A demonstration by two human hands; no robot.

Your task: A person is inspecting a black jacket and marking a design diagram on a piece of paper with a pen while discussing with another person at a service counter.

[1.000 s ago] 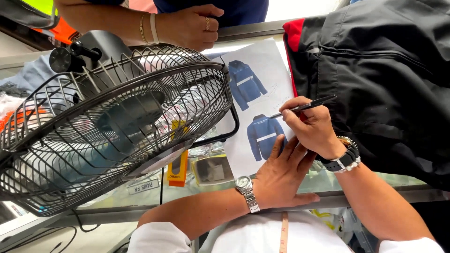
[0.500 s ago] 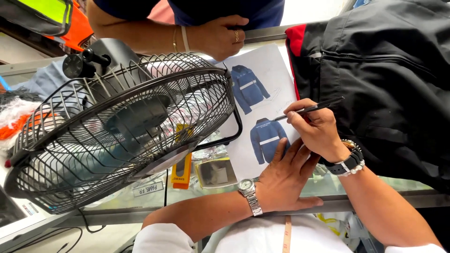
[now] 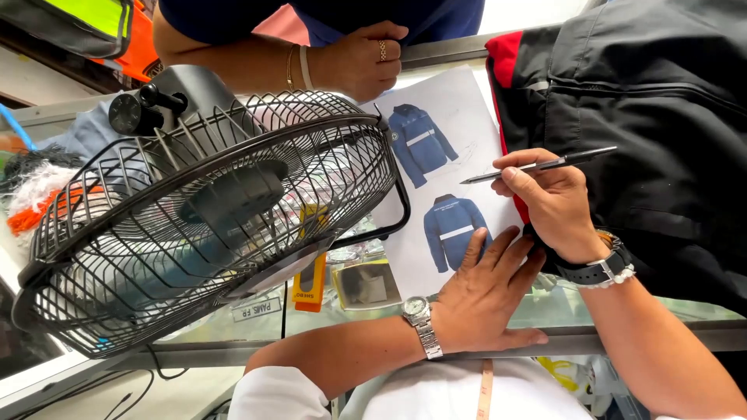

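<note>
At centre right of the frame, right hand (image 3: 548,204) clenched around a black pen (image 3: 541,165) above the paper sheet (image 3: 467,117), left hand (image 3: 486,292) released, fingers spread flat on the sheet's lower edge.
</note>
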